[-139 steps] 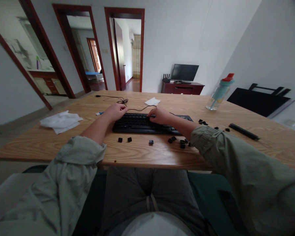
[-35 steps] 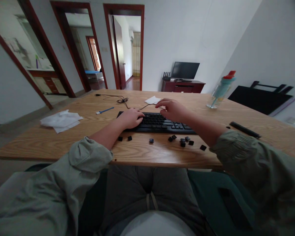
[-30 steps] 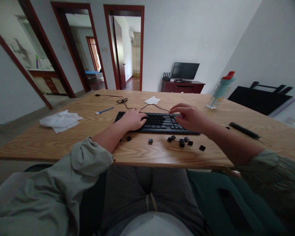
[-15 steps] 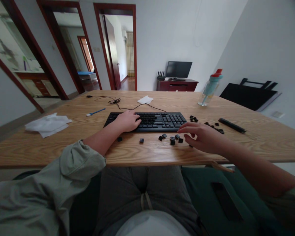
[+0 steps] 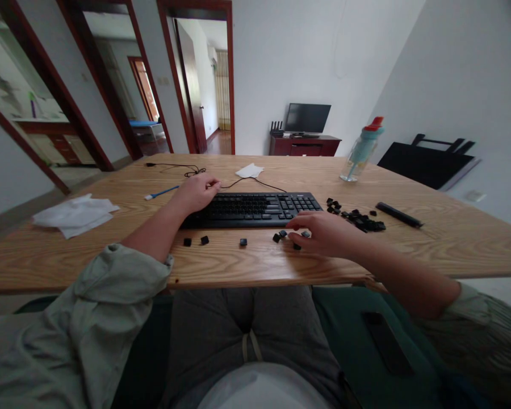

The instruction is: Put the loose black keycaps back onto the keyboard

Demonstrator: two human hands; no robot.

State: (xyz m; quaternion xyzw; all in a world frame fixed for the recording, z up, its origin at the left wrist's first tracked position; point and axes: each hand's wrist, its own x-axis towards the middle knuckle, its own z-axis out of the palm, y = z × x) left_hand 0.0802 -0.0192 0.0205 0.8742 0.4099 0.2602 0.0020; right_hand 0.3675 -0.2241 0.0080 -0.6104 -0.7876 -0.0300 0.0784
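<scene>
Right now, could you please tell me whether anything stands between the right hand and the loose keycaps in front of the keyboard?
Nothing visible does. The right hand is right at the nearest loose keycaps, partly covering some; whether it touches any is hard to tell.

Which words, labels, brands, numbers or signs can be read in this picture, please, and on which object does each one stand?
None can be read with certainty.
Keyboard: key markings and a small pale mark at its upper right edge, too small to read.
Loose keycaps: too small and blurred to read.
Bottle: no readable lettering.
Monitor: dark screen, no readable text.
</scene>
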